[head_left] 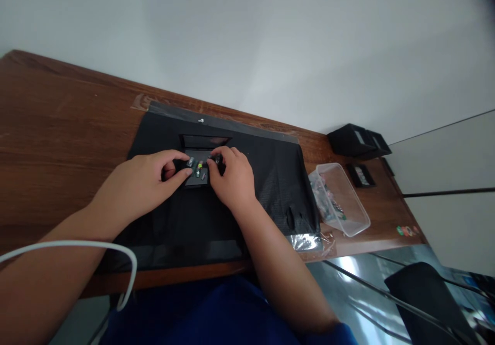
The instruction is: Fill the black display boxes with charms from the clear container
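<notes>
A small black box (197, 182) lies on the black mat with its lid (204, 142) tipped back on the far side. On its grey inside sit several tiny coloured pieces, among them a yellow-green one (200, 165). My left hand (149, 180) comes in from the left, thumb and index finger closed about a small shiny piece (191, 162) at the box's left side. Over the right side, my right hand (235, 180) has its thumb and index finger pinched together. What they grip is too dark and small to name.
The black mat (266, 180) covers part of the wooden table (69, 118). To the right stands a clear plastic tub (356, 206) with bagged small pieces, then black boxes (358, 140) and a small black tray (361, 175). A white cable (96, 243) crosses above my left forearm.
</notes>
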A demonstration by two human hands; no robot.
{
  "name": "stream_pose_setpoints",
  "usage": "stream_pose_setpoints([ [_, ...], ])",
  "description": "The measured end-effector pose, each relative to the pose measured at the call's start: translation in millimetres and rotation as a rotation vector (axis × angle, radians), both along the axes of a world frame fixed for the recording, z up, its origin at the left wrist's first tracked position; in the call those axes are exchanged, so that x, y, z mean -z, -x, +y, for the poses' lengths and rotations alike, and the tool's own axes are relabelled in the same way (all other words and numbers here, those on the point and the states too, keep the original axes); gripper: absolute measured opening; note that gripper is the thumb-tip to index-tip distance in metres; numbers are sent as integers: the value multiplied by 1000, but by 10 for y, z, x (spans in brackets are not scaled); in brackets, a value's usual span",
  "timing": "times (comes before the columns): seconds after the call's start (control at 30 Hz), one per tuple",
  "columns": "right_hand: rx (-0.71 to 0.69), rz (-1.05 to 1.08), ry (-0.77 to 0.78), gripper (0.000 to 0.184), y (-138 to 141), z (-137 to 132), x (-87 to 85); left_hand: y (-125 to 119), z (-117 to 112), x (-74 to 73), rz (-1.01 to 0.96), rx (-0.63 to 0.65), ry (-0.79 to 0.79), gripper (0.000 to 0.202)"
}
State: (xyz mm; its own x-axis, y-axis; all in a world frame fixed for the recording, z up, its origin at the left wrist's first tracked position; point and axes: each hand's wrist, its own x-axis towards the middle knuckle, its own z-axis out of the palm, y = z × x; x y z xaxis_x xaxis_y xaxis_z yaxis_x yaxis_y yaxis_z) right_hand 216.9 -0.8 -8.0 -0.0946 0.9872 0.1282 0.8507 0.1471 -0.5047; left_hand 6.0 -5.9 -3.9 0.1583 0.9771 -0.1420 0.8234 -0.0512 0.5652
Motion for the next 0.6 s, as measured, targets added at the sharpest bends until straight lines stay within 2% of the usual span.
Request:
stream_pose_setpoints([
  [0.17, -22, 63, -2, 5, -24, 13, -12, 8, 1, 1, -7, 11, -5, 49],
  [0.37, 47, 16, -61, 21, -50, -2, -45, 10, 2, 2, -17, 8, -12, 48],
  [0.6, -9, 33, -51, 15, -39, -37, -41, 1, 17, 28, -9, 18, -5, 49],
])
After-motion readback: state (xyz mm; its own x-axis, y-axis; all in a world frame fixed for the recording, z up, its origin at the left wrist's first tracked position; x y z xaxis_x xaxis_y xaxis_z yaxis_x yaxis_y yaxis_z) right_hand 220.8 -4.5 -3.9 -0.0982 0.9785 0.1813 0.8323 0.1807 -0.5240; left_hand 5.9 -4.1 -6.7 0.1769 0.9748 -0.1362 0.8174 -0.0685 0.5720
